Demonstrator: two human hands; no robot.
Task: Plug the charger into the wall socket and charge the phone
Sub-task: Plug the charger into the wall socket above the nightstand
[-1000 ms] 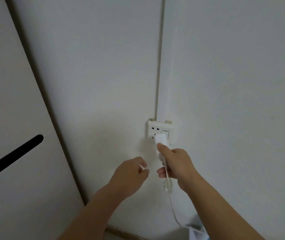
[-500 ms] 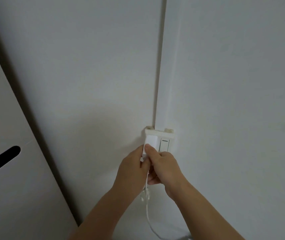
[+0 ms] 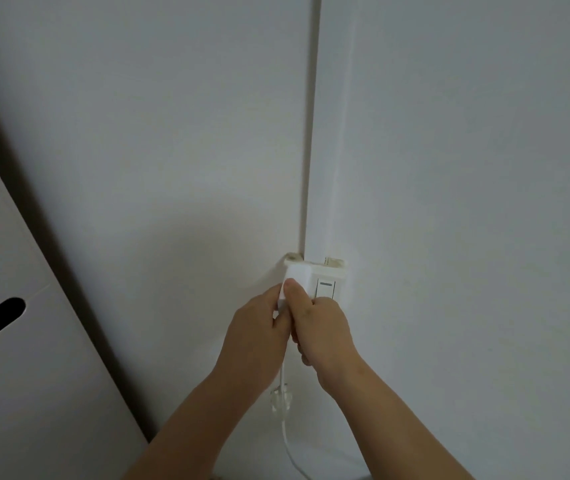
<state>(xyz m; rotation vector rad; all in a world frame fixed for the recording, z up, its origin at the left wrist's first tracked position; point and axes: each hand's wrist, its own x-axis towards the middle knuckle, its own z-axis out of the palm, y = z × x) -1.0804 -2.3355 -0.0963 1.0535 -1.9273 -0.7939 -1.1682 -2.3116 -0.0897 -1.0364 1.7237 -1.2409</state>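
charger (image 3: 298, 278), white, boxy, against socket (image 3: 325, 284)

The light is dim and even, with a grey, slightly green tone over the plain white painted wall (image 3: 172, 133). No lamp or window shows, and there is no glare anywhere. A soft wide shadow lies on the wall to the left of the white plastic wall socket (image 3: 325, 275), and a darker band of shadow runs along the edge of the tall white cabinet panel (image 3: 17, 375). The picture is a little soft and grainy. The wide lens bends straight lines: the cabinet edge leans strongly, and the white vertical cable duct (image 3: 328, 133) tilts slightly.
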